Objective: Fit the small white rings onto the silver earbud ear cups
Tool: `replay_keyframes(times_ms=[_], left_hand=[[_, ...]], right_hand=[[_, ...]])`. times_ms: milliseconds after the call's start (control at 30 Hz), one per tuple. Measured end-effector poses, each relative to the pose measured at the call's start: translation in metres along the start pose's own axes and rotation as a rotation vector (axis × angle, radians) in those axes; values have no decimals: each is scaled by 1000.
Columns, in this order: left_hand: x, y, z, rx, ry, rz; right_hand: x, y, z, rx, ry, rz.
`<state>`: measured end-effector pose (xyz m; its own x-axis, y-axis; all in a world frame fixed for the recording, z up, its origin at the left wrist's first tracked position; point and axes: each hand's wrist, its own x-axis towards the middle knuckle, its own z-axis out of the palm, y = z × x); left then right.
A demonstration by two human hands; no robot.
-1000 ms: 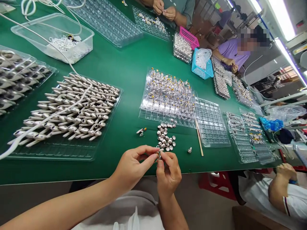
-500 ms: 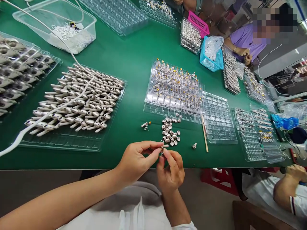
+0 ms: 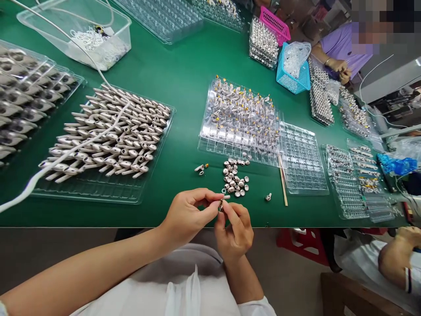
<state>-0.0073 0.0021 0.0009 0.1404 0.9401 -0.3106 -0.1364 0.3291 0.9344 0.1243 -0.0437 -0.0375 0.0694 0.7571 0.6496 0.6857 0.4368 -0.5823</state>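
Note:
Just above the table's near edge, my left hand point(image 3: 188, 216) and my right hand point(image 3: 234, 230) meet, fingertips pinched around a small earbud housing point(image 3: 226, 197). Its pale stem sticks out past the left fingertips; the rest is mostly hidden by the fingers. Right behind the hands lies a loose pile of earbud shells point(image 3: 231, 179), shaped like little caps. To the left of the pile rests a stemmed earbud part with an orange tip point(image 3: 201, 168). A single small earbud piece point(image 3: 269, 197) sits on the right, near a thin wooden stick point(image 3: 283, 183).
On the left, a tray holds rows of stemmed earbud housings point(image 3: 108, 140), crossed by a white cable point(image 3: 75, 151). Behind the pile stands a tray of orange-tipped parts point(image 3: 241, 118), beside a clear plastic tray point(image 3: 304, 158). A blue basket point(image 3: 294, 81) is farther back. Co-workers sit around the table.
The view has shifted, so the table contents appear higher and somewhat farther right. Both hands keep their pinch on the earbud housing, with only slight finger movement.

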Motion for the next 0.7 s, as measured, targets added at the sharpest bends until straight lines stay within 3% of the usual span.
replay_keyframes(times_ms=[200, 700], left_hand=[[1, -4, 1, -109, -31, -72], [-1, -9, 0, -102, -15, -57]], right_hand=[[-2, 3, -1, -10, 25, 7], [-6, 2, -2, 91, -27, 179]])
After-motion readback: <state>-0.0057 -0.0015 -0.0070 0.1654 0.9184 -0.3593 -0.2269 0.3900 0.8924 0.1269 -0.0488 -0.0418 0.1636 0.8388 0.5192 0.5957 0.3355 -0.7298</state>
